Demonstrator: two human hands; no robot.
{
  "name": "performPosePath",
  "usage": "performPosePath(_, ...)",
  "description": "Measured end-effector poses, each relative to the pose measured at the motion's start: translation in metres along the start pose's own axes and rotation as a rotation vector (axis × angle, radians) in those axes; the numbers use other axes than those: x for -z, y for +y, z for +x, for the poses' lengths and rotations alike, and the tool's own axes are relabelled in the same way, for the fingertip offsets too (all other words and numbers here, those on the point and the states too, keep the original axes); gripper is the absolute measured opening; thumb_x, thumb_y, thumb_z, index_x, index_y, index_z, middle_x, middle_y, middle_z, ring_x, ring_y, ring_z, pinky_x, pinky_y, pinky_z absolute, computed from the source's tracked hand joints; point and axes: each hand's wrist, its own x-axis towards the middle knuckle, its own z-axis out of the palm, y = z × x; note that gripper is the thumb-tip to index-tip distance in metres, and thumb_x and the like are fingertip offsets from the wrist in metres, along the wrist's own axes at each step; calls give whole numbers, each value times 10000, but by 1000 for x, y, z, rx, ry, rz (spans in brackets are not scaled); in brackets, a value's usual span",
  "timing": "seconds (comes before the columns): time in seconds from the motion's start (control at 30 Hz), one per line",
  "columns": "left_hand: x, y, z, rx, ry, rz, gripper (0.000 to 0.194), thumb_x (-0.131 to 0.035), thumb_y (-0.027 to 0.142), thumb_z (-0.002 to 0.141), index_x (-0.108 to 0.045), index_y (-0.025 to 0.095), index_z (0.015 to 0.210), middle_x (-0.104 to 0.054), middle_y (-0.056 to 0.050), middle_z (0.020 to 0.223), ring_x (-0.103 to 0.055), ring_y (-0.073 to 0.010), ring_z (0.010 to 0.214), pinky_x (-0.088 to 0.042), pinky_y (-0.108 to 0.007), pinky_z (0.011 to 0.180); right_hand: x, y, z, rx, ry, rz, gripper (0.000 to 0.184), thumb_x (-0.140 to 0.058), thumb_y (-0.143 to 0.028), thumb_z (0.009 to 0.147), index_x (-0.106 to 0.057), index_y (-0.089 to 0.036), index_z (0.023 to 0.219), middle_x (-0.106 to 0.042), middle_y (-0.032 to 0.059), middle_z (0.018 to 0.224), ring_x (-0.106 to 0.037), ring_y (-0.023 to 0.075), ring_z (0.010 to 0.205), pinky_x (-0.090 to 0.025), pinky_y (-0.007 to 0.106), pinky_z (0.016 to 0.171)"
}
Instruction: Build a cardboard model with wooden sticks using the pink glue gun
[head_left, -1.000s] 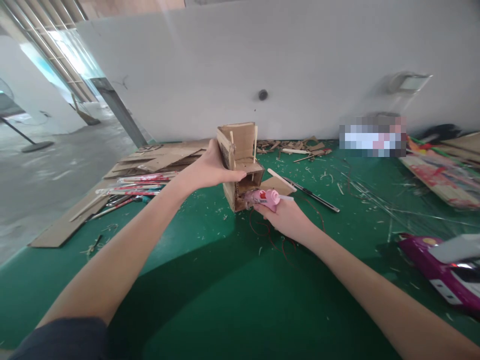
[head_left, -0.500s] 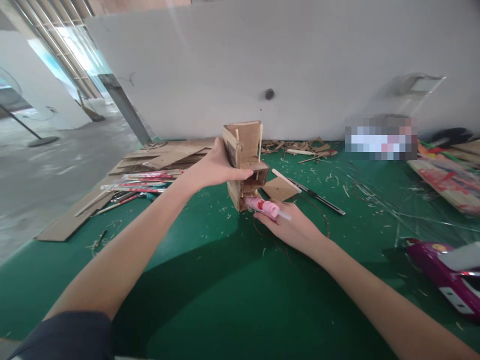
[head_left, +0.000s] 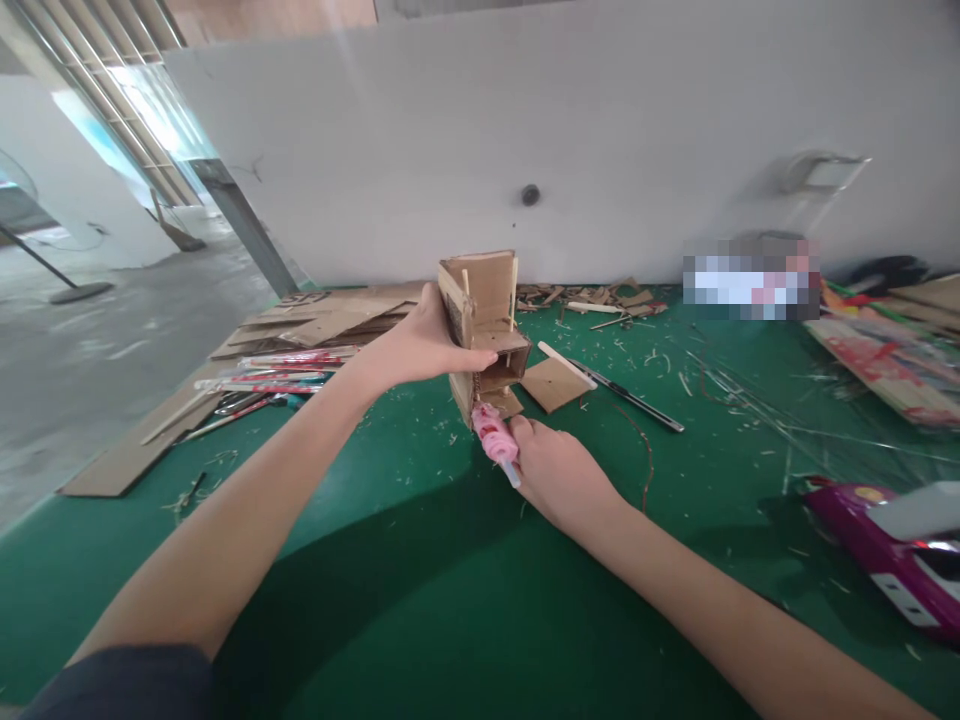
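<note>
My left hand [head_left: 422,342] grips a small folded cardboard structure [head_left: 491,285] from its left side, thumb across its front. The structure stands upright, with open compartments and thin wooden sticks in it. My right hand [head_left: 566,475] is closed around a pink glue gun [head_left: 495,437], and a translucent glue stick pokes out of its back end. The glue gun's front meets the lower left edge of the cardboard; its tip is hidden. Just right of the structure lies a loose cardboard square [head_left: 553,385] with a wooden stick along its edge.
A utility knife [head_left: 634,395] lies on the green table [head_left: 450,590]. Cardboard sheets [head_left: 330,318] and wrapped brushes or sticks [head_left: 277,375] are on the left. Cardboard scraps [head_left: 592,297] line the wall. A purple appliance [head_left: 870,555] stands at right.
The glue gun has swung so its back end points down toward me, and its front has shifted to the structure's lower left edge. My left hand keeps its hold on the cardboard.
</note>
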Motion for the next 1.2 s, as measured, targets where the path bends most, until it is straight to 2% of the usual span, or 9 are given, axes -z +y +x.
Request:
performPosePath(0.2, 4, -2, -1, 32, -30, 3, 860, -807, 489, 612, -330, 296, 1302, -436, -130, 1351, -571, -385, 1120, -593, -454, 707, 0, -4, 0, 2, 16, -32, 194, -416, -120, 923, -562, -108, 1050, -698, 150, 929, -710, 241, 782, -492, 294, 607)
performPosePath(0.37, 3, 6, -3, 112, -27, 19, 876, -813, 500, 606, -323, 275, 1296, -443, -148, 1319, -572, -392, 1096, -596, -448, 646, -3, -4, 0, -5, 32, -34, 195, -407, -144, 939, -567, -115, 1045, -700, 143, 917, -713, 245, 773, -495, 295, 596)
performPosePath(0.5, 2, 9, -3, 89, -20, 29, 874, -806, 524, 610, -337, 267, 1300, -421, -153, 1330, -562, -394, 1099, -594, -416, 588, -2, -3, 1, -1, 32, -55, 186, -415, -133, 931, -564, -122, 1042, -707, 144, 924, -713, 237, 781, -480, 282, 594)
performPosePath(0.73, 2, 2, -2, 73, -21, 40, 874, -804, 547, 608, -343, 294, 1306, -415, -145, 1355, -562, -402, 1100, -575, -374, 527, 2, 1, -3, 15, 25, 14, 192, -441, -242, 943, -550, -136, 1060, -704, 118, 949, -703, 252, 781, -423, 309, 583)
performPosePath(0.9, 4, 1, -2, 43, -22, 30, 865, -803, 497, 612, -345, 295, 1318, -450, -147, 1349, -589, -394, 1081, -573, -381, 573, 1, 23, -6, 103, 38, -11, 157, -455, -261, 935, -560, -149, 968, -701, 93, 887, -683, 247, 723, -323, 311, 536)
performPosePath(1.0, 4, -1, -2, 21, -33, 13, 855, -792, 481, 630, -339, 304, 1332, -481, -147, 1339, -595, -384, 1078, -572, -388, 590, -5, 35, -3, 118, 77, -25, 201, -438, -298, 953, -565, -141, 962, -696, 100, 838, -665, 229, 677, -282, 310, 520)
performPosePath(1.1, 3, -4, -1, 35, -34, 10, 872, -794, 477, 631, -324, 314, 1347, -489, -142, 1342, -588, -392, 1091, -578, -409, 601, -10, 40, 1, 145, 119, 7, 254, -449, -359, 963, -578, -140, 977, -699, 105, 863, -656, 215, 682, -290, 304, 527)
performPosePath(1.2, 3, -7, 0, 36, -25, 3, 890, -801, 463, 624, -319, 311, 1356, -486, -143, 1335, -587, -388, 1096, -586, -434, 630, -11, 40, 4, 104, 113, 71, 264, -439, -354, 973, -596, -143, 953, -697, 94, 845, -643, 192, 675, -313, 289, 535)
